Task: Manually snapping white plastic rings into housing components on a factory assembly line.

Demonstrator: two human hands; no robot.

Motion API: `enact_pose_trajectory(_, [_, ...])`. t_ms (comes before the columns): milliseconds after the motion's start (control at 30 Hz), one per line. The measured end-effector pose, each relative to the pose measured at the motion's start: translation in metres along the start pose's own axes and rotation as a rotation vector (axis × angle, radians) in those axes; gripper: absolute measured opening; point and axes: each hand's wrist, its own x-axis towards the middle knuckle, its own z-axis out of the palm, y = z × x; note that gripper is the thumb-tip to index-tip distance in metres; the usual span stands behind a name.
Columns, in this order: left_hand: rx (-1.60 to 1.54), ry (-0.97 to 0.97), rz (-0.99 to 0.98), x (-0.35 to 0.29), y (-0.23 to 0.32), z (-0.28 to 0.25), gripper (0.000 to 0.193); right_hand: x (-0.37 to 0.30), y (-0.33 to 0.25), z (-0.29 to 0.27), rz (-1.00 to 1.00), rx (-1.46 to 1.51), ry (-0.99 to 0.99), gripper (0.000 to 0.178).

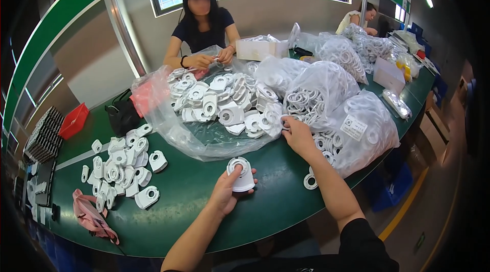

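My left hand [228, 189] is closed round a white plastic housing [242, 182], thumb over its round opening, just above the green table. My right hand [300, 138] reaches forward to where the clear bag under the big pile meets a bag of white rings [306, 104]. Its fingers are bent together there, and what they hold, if anything, I cannot make out. To the left of that hand, a heap of similar white housings [209, 105] lies on the opened clear plastic bag [190, 145]. One loose white ring [310, 181] rests by my right forearm.
More white housings [122, 166] are piled at the left, near a pink cloth [91, 216], a black bag [122, 115] and a red bin [74, 121]. Full plastic bags [371, 144] crowd the right. Across the green table [275, 211] a co-worker [203, 27] handles a small part.
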Motion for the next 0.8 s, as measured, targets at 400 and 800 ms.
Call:
enact_pose_trajectory(400, [0.134,-0.043,0.052,-0.001,0.000,0.001,0.045,-0.008,-0.057,-0.010,-0.359,0.316,0.065,0.011])
enact_pose_trajectory(800, [0.159,-0.005,0.058,-0.002,0.005,-0.001,0.049,-0.020,-0.079,-0.011,-0.409,0.558,-0.552,0.015])
